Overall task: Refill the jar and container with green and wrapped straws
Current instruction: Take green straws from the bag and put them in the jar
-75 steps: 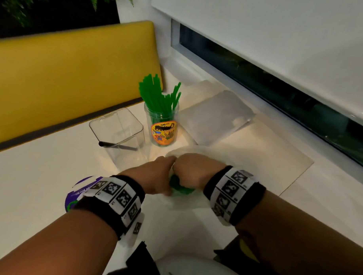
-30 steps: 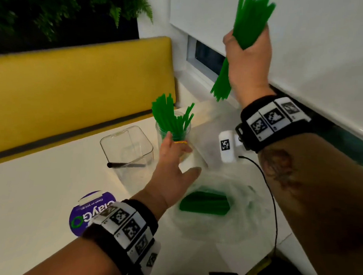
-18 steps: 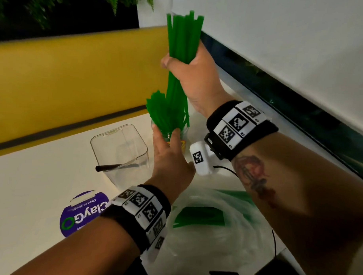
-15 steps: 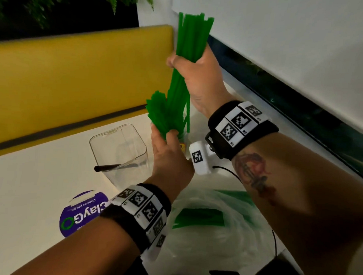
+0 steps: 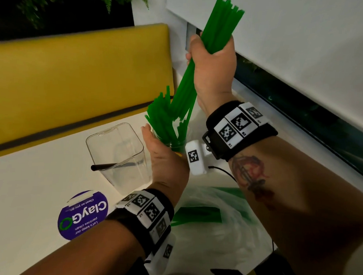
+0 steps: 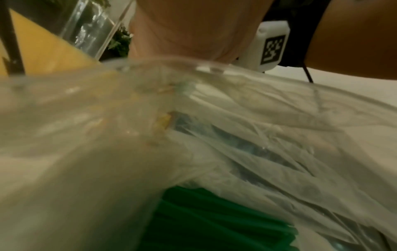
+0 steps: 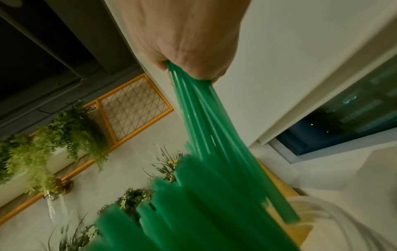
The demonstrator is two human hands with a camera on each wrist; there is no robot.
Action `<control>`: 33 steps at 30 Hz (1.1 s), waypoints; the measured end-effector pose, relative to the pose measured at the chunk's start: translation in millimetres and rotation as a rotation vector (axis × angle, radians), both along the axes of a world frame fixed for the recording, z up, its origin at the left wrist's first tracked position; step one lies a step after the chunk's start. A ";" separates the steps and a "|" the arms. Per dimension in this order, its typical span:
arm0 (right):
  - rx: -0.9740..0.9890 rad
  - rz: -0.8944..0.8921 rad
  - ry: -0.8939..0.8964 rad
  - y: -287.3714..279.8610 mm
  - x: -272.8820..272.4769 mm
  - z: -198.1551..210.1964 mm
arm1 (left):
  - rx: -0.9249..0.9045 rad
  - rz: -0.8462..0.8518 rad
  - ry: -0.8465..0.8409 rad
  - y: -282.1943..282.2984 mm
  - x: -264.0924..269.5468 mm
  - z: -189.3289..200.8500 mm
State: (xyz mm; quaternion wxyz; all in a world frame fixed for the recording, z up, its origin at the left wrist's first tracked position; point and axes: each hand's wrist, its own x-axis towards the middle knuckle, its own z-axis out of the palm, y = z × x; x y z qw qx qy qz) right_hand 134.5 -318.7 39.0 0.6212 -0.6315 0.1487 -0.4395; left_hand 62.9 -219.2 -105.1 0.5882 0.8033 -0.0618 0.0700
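The right hand (image 5: 213, 62) keeps its grip clamped around a bundle of green straws (image 5: 208, 45), slanting their lower ends into the jar (image 5: 172, 141) at the tabletop's (image 5: 31, 183) far side, while the left hand (image 5: 163, 155), fingers straight, braces the jar's near-left wall against tipping.

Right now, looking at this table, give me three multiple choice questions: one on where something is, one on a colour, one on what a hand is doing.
1. Where does the black straw lie?
A. in the clear container
B. in the plastic bag
C. on the yellow bench

2. What colour is the round sticker on the table?
A. red
B. purple
C. orange

3. What is the right hand doing?
A. resting flat on the table
B. gripping a bundle of green straws
C. holding the bag open

Answers: 1 A, it leans inside the container, its end poking out; 2 B, purple with white lettering; 3 B, fingers wrap the bundle above the jar.
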 end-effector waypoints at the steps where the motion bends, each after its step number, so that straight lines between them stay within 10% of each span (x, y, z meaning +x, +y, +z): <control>1: -0.003 -0.005 0.004 0.2 -1.1 -2.1 | 0.000 0.024 0.032 -0.3 0.6 -4.4; 14: -0.212 0.287 0.443 9.6 -36.6 -86.4 | -0.178 -0.048 0.038 -8.7 35.1 -0.4; 21: -0.763 0.037 -0.019 3.9 -43.6 -43.3 | -0.260 -0.036 0.016 -9.5 33.3 -2.7; 25: -1.226 0.325 0.547 9.2 -34.6 -44.0 | -0.288 -0.045 -0.003 -9.8 31.2 2.8; 28: -1.141 0.475 0.764 5.5 -38.3 -46.1 | -0.242 -0.062 0.114 -6.7 30.7 6.4; 33: -0.869 0.311 0.366 9.7 -69.7 -4.5 | -0.106 -0.095 0.424 6.9 14.2 20.8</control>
